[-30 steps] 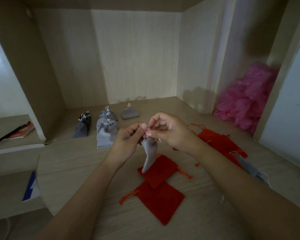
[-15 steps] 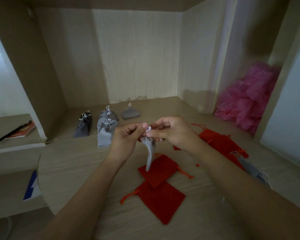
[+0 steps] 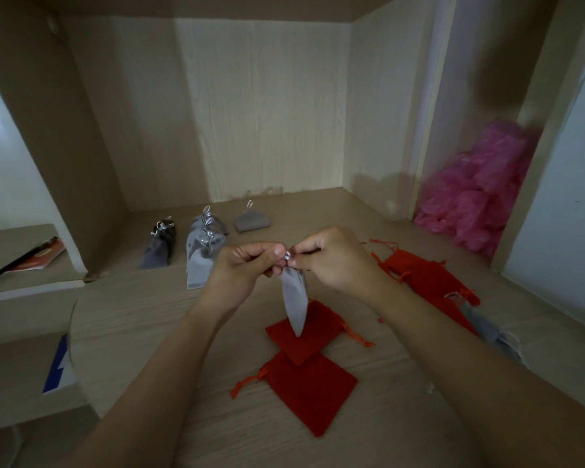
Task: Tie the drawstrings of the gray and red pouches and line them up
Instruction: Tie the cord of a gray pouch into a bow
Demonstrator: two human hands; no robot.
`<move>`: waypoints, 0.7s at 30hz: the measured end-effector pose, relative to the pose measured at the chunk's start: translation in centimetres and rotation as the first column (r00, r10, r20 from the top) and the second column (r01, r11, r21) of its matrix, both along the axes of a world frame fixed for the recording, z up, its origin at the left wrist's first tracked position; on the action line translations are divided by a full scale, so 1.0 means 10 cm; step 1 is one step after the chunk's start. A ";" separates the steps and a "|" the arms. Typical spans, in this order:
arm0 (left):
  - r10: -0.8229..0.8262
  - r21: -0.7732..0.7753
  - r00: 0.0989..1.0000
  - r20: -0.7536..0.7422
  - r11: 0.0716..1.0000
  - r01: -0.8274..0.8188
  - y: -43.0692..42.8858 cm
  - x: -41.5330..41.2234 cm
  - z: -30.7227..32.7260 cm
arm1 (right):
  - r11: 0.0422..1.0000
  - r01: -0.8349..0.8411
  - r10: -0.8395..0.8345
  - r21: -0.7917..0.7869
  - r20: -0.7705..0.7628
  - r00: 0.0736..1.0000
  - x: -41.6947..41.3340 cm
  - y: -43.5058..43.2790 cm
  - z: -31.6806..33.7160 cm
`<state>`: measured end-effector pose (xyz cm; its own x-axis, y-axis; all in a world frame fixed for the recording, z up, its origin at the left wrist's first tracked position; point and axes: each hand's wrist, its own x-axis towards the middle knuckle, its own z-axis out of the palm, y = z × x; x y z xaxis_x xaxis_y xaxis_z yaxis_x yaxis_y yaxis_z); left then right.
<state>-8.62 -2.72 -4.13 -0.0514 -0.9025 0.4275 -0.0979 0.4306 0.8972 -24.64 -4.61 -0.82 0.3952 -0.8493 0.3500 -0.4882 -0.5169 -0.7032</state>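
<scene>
Just now, in the head view, your left hand (image 3: pixel 240 268) and right hand (image 3: pixel 331 261) have closed in on each other above the desk (image 3: pixel 132 315). Both pinch the silver drawstring (image 3: pixel 287 255) at the neck of the gray pouch (image 3: pixel 294 298), thumbs and forefingers nearly touching. A second ago that pouch hung curved and wider. It now hangs narrow and straight, so I judge the neck is cinched and the knot is being worked, not yet finished.

Directly under the gray pouch's tip lies one flat red pouch (image 3: pixel 321 329), with a second red pouch (image 3: pixel 311 393) nearer you; both look untied. Beyond the gray pouch and to its left stand the tied gray pouches (image 3: pixel 201 261), the row this one should join. To the gray pouch's right, more red pouches (image 3: pixel 426 275) lie heaped.

Your fingertips cover the knot itself, so you cannot tell whether a loop has been pulled through. Your right forearm cuts off another gray pouch (image 3: pixel 480 322), and the heap's count is uncertain.
</scene>
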 end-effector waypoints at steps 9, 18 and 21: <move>0.346 -0.393 0.841 0.415 0.902 -0.178 -0.02 0.03 -0.06 | 0.991 0.123 -0.131 -0.049 -0.272 0.953 0.03 0.09 0.07; 0.660 -0.719 0.648 0.380 0.651 -0.241 0.01 -0.01 -0.06 | 0.989 0.088 -0.091 0.116 0.015 0.996 -0.02 0.06 0.16; 0.669 -0.767 0.659 0.343 0.604 -0.214 0.03 -0.05 -0.04 | 0.922 0.000 -0.089 0.386 0.212 0.973 -0.06 -0.02 0.18</move>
